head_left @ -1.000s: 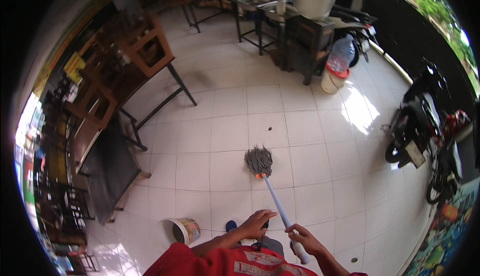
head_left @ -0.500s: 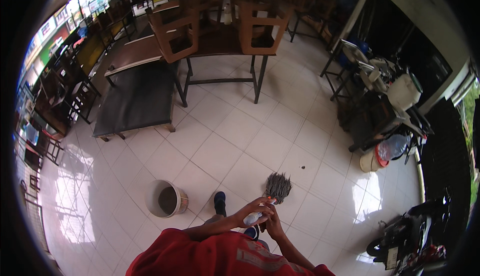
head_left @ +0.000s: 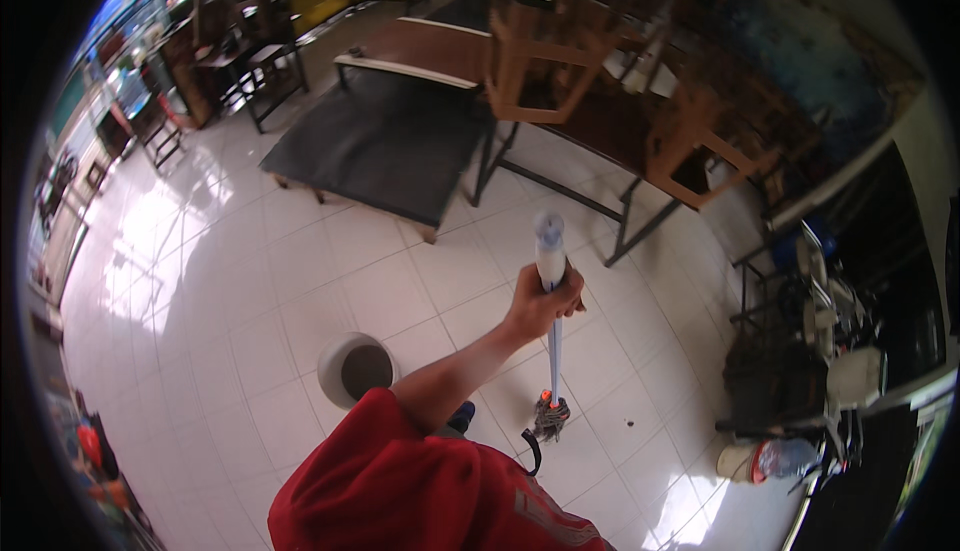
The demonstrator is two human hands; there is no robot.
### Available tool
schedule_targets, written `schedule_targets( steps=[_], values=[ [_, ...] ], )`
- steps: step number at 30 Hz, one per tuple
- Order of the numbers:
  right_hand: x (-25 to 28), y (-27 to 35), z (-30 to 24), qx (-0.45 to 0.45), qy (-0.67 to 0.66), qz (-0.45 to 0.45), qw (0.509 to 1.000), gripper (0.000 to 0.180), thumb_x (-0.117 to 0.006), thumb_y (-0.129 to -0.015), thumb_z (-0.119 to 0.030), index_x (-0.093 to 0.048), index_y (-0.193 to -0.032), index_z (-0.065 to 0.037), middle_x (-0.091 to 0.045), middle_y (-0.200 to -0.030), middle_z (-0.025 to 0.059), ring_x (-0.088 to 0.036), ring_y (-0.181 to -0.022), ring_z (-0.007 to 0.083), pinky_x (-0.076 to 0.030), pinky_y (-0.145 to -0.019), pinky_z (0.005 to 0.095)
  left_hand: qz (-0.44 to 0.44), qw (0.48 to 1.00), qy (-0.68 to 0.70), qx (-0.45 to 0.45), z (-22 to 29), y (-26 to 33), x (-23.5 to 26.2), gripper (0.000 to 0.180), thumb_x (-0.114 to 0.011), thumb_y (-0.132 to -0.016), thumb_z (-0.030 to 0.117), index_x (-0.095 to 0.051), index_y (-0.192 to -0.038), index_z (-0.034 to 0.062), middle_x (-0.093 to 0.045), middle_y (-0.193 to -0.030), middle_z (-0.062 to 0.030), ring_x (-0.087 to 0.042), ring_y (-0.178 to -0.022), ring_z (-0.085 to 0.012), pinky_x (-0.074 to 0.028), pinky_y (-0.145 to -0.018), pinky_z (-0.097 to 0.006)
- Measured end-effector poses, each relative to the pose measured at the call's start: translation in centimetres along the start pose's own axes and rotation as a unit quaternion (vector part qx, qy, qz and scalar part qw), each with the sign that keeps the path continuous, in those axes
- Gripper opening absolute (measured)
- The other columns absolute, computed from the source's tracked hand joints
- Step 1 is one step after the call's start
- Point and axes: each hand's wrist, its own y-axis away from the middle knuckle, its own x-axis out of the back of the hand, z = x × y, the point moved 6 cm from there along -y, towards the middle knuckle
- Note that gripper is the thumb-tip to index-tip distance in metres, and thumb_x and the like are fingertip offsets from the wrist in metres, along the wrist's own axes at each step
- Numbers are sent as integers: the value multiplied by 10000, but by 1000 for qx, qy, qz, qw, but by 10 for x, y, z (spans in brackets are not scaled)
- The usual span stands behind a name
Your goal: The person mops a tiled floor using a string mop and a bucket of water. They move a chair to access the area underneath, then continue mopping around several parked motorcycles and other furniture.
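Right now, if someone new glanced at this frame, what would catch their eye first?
First, the hand in mid-frame gripping the pale mop handle upright, its grey mop head resting on the white tiled floor beside the person's red sleeve. Next, the round bucket on the tiles just left of that arm. Behind, a dark bench and wooden chairs upended on a table fill the upper half.

Mop handle (head_left: 551,281) now upright; before it slanted with both my hands low on it. One hand (head_left: 543,303) grips near its top. Mop head (head_left: 550,417) drawn in close; view swung toward the tables.
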Motion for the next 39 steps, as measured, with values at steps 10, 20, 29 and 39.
schedule_targets(
  steps=[10, 20, 29, 39],
  values=[
    [-4, -76, -159, 119, 118, -48, 985, 167, -565, -898, -234, -536, -1005, -110, -575, -659, 106, -583, -466, 190, -482, -356, 326, 141, 944, -112, -276, 195, 63, 144, 254, -600, -861, 153, -385, -737, 95, -397, -499, -19, -422, -453, -141, -450, -521, -334],
    [-63, -87, -325, 163, 187, -113, 962, 231, -550, -894, -216, -551, -1085, -87, -598, -694, 98, -596, -501, 175, -495, -407, 309, 290, 831, -344, -327, 234, 132, 214, 326, -595, -880, 140, -357, -658, 114, -410, -498, -10, -416, -485, -118, -460, -601, -323],
    [-63, -189, -313, 207, 352, -158, 899, 215, -588, -853, -207, -593, -999, -48, -641, -719, 137, -612, -515, 202, -505, -466, 328, 510, 681, -486, -201, 149, 157, 342, 285, -644, -903, 160, -492, -686, 56, -463, -625, 26, -387, -622, -64, -362, -539, -260],
    [-58, -277, -466, 156, 277, -143, 937, 169, -554, -880, -192, -553, -983, -58, -579, -624, 111, -568, -455, 197, -462, -380, 333, 553, 549, -623, -73, 24, 205, 346, 127, -648, -820, 97, -601, -758, -3, -593, -728, -177, -603, -723, -341, -467, -663, -394]
  ],
)
